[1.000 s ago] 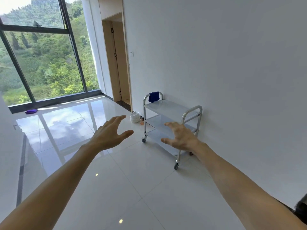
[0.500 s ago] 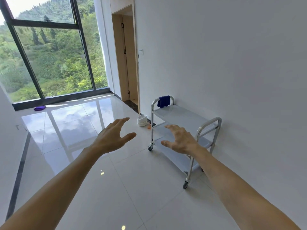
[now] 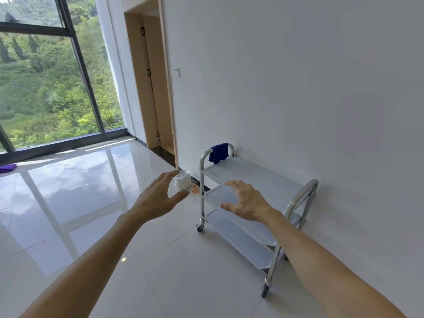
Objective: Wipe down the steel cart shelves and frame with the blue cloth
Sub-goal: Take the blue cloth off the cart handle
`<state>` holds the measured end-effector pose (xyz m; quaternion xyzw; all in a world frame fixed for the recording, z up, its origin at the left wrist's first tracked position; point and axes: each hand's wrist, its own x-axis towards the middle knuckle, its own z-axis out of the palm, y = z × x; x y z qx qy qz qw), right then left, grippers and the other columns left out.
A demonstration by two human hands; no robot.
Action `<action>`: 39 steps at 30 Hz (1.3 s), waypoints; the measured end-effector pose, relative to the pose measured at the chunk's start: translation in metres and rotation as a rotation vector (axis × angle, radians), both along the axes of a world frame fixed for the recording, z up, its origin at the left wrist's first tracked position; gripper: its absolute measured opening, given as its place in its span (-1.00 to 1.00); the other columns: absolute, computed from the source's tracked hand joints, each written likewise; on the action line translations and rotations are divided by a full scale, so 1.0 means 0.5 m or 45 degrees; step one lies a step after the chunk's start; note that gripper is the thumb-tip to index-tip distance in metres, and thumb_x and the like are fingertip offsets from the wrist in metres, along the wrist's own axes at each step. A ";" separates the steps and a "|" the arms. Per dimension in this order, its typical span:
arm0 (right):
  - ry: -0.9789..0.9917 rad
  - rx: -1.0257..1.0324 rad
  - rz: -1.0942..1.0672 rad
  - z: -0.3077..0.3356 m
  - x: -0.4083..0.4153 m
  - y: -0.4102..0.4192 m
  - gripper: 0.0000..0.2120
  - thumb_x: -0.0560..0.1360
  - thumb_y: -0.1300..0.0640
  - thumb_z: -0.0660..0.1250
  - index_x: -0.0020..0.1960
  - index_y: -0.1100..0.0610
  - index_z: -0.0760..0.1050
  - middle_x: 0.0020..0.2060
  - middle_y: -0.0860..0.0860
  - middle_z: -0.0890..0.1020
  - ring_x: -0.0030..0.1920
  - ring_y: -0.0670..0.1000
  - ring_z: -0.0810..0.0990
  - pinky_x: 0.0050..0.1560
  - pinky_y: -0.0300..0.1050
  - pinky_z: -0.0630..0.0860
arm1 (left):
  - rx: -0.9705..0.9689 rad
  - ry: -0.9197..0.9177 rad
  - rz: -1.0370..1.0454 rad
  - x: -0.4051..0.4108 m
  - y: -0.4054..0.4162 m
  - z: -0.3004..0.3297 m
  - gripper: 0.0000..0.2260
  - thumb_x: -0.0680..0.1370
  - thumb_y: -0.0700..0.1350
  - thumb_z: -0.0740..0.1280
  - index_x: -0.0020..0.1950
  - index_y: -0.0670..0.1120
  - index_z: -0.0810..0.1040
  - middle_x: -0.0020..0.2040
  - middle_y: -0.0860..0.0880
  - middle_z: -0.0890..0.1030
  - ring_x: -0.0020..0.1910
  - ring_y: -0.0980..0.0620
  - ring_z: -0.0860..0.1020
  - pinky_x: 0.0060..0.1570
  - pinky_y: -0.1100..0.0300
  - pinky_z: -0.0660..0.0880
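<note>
While both arms reach forward from the bottom corners of the frame, the fingers [image 3: 171, 177] of the left hand [image 3: 156, 200] are spread wide and hold nothing, the thumb pointing right toward the frame's centre. Just right of centre, the right hand [image 3: 249, 201] is likewise open, palm down, its fingers [image 3: 231, 183] splayed and empty, and seen in front of the steel cart [image 3: 254, 180] without any visible contact.

That cart stands on the white tiled floor [image 3: 183, 271] in the lower right middle of the frame, alongside the white wall [image 3: 309, 88], on small castors. It has flat shelves stacked one above another and a looped handle at each end. Over the far handle, near the frame's centre, hangs the blue cloth [image 3: 219, 153], draped and well apart from both hands.

Left of the cart's far end, on the floor, sits a small stack of white bowls [image 3: 183, 183], partly behind the left fingertips, with a small orange object [image 3: 194, 189] beside it. Further back, a wooden doorway [image 3: 151, 83] occupies the upper middle, and a large window [image 3: 50, 76] with green hillside fills the upper left. A purple cloth [image 3: 7, 168] lies on the floor at the left edge.
</note>
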<state>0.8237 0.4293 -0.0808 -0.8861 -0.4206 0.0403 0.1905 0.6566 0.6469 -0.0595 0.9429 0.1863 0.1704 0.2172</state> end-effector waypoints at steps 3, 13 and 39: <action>0.017 0.018 -0.043 -0.005 0.072 0.077 -0.31 0.53 -0.20 0.32 0.55 -0.01 0.17 0.53 -0.02 0.26 0.49 0.10 0.25 0.43 0.12 0.27 | -0.016 0.013 -0.051 0.088 0.081 -0.006 -0.34 0.51 0.26 0.31 0.54 0.08 0.20 0.53 0.01 0.31 0.44 -0.07 0.37 0.35 -0.13 0.41; 0.105 0.046 -0.133 -0.066 0.321 0.270 -0.32 0.53 -0.18 0.33 0.55 -0.01 0.18 0.53 -0.03 0.26 0.50 0.08 0.23 0.45 0.11 0.25 | -0.071 0.051 -0.115 0.357 0.296 -0.060 -0.38 0.54 0.19 0.33 0.53 0.07 0.21 0.52 -0.01 0.32 0.42 -0.10 0.37 0.32 -0.20 0.42; 0.415 0.189 -0.115 -0.204 1.033 0.669 -0.38 0.55 -0.10 0.35 0.53 0.02 0.23 0.50 -0.05 0.27 0.48 0.02 0.25 0.46 0.06 0.30 | -0.263 0.048 -0.150 1.080 0.683 -0.187 -0.51 0.57 0.05 0.36 0.47 0.04 0.32 0.47 -0.02 0.38 0.31 -0.04 0.45 0.16 0.11 0.43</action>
